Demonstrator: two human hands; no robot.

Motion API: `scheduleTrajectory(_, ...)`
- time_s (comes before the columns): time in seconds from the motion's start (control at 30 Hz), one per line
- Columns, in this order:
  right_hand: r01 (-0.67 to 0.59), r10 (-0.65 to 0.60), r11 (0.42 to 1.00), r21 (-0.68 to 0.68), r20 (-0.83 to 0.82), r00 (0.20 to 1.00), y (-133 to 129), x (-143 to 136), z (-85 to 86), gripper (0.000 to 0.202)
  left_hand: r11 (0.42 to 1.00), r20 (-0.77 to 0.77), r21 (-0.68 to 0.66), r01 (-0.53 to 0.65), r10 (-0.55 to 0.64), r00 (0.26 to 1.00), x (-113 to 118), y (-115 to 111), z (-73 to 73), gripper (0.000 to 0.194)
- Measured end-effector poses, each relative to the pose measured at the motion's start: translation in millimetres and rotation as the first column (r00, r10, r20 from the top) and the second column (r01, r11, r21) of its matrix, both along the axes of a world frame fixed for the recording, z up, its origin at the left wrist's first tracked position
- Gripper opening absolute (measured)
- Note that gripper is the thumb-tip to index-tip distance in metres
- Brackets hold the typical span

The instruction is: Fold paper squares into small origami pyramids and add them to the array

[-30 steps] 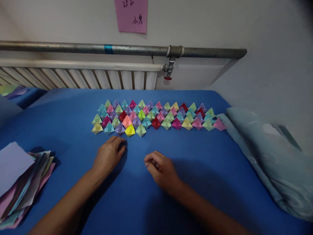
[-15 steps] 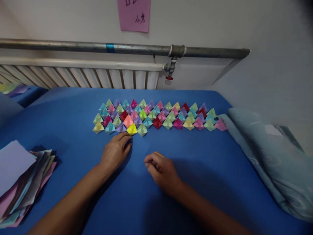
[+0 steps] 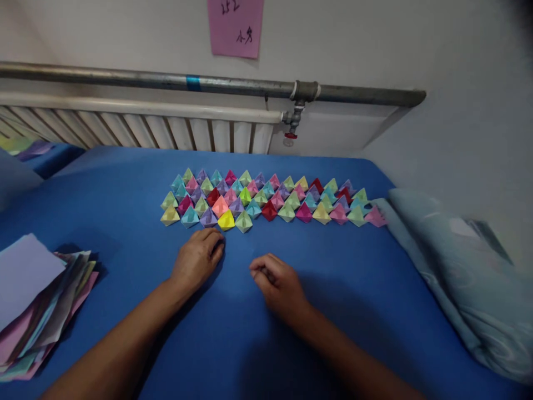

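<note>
Right hand (image 3: 278, 283): resting knuckles-up on the blue cover (image 3: 125, 189), fingers curled loosely inward, nothing visible in the grip; parked clear of the rows, probably so as not to knock them.
Left hand (image 3: 199, 256): lying flat-ish on the cover, fingers bent, holding nothing; fingertips just short of the yellow folded piece (image 3: 226, 220), close enough to nudge it.
Paper stack (image 3: 37, 300): loose coloured sheets fanned out at the near left edge, within easy reach of the left arm.
Folded paper pieces (image 3: 270, 197): many small pointed shapes in mixed colours, packed edge to edge in staggered rows across the middle of the cover; front row shorter, ending near the left hand.
Pillow (image 3: 470, 266): pale blue, at the right, touching the end of the rows.
Radiator (image 3: 166, 130): behind the cover, under a grey pipe (image 3: 166, 81).
Pink note (image 3: 235, 28): stuck on the wall above.
</note>
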State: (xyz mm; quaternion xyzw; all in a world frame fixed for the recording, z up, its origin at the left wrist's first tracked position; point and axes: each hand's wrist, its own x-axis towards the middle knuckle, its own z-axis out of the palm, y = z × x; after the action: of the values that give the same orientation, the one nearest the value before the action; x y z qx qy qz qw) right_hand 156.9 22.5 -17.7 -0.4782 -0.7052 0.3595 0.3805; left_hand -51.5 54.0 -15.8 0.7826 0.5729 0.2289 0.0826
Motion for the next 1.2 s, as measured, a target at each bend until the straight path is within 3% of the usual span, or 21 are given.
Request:
scheduleTrajectory(0.17,0.201,-0.199,0.977,0.07,-0.035,0.979,37,-8,-9.2,0.01,0.997,0.081,-0.029,-0.068,0.07,0.994,1,2,0.7,0.018)
scheduleTrajectory(0.37,0.156,-0.188,0.971,0.182,0.175,0.966,69,-27,-6.5,0.016,0.992,0.114,-0.048,-0.119,0.124,0.986,1,6,-0.4,0.016)
scheduleTrajectory(0.73,0.094,-0.145,0.97,0.223,0.227,0.963,72,-29,-7.2,0.005,0.991,0.116,-0.037,-0.128,0.132,0.984,0,14,-4.8,0.018)
scheduleTrajectory(1.2,0.029,-0.071,0.976,0.216,0.191,0.979,72,-27,-3.5,0.011,0.986,0.085,-0.059,-0.155,0.159,0.984,0,15,-2.8,0.02)
